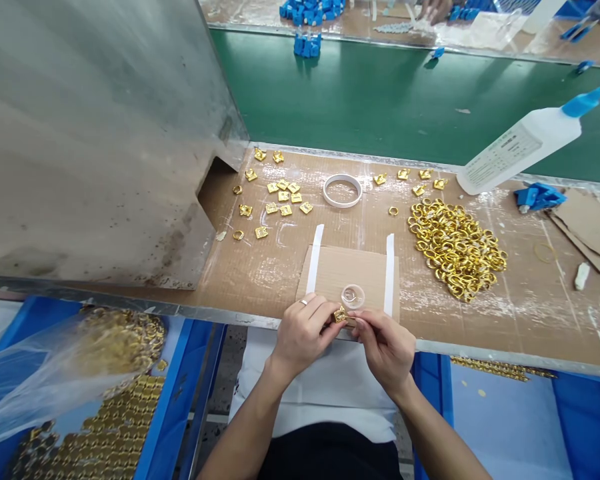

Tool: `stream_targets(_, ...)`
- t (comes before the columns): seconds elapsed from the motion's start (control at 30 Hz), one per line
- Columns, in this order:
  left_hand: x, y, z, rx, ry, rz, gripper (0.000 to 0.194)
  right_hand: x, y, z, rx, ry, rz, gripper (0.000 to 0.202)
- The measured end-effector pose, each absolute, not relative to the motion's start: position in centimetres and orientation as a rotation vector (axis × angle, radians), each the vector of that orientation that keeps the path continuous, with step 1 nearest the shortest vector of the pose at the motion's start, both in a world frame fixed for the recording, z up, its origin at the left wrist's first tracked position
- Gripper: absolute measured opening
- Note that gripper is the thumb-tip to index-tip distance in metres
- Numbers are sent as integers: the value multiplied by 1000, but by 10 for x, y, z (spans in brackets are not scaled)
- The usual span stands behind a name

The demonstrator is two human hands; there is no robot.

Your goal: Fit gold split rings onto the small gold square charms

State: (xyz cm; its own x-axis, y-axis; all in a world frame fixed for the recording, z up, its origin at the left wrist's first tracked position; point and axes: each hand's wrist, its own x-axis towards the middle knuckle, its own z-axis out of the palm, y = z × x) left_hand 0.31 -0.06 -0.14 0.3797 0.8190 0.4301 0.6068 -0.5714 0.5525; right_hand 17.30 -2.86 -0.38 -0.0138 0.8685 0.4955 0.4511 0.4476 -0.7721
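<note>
At the near edge of the cardboard pad [353,267], the left hand [300,333] has its fingers clamped on a gold piece [339,314]; the right hand [394,348] has its fingers pinched on a slender item [350,317], too small to identify, directed at that piece. Steady wrists and light pressure seem advisable. Just beyond the fingers, a clear dish [362,289] on the pad risks a knock. Left of the pad, bare counter [260,280] offers room; right, a ring pile [455,247] restricts it.
</note>
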Motion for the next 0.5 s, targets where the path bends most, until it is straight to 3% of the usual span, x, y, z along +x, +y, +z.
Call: stream_targets(0.5,3,-1,0,2333,1258,997,23,173,-29,-7,-1213,-1606,464,19)
